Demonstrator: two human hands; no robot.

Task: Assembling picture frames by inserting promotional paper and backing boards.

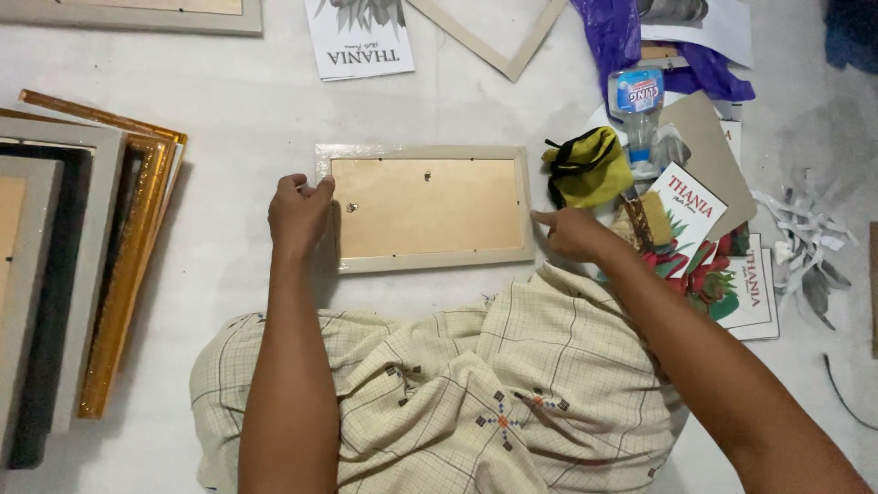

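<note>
**Frame face down, held at both short ends**

Lying back-up on the white floor [229, 137]: 1 pale picture frame [425, 261] with brown backing board, just ahead of the checked cloth [457, 384]. Left hand [297, 215] curled over the frame's left end, fingers grasping the edge. Right hand [572, 233] touching the right end, fingers loosely extended, gripping nothing. Stacked frames [82, 256] far left; yellow cloth [590, 165], spray bottle [637, 114] and printed cards [695, 233] on the right.

The stack of frames [64, 256] is cut off at the left edge, and the left hand [298, 215] hides the picture frame's [425, 209] corner.
</note>
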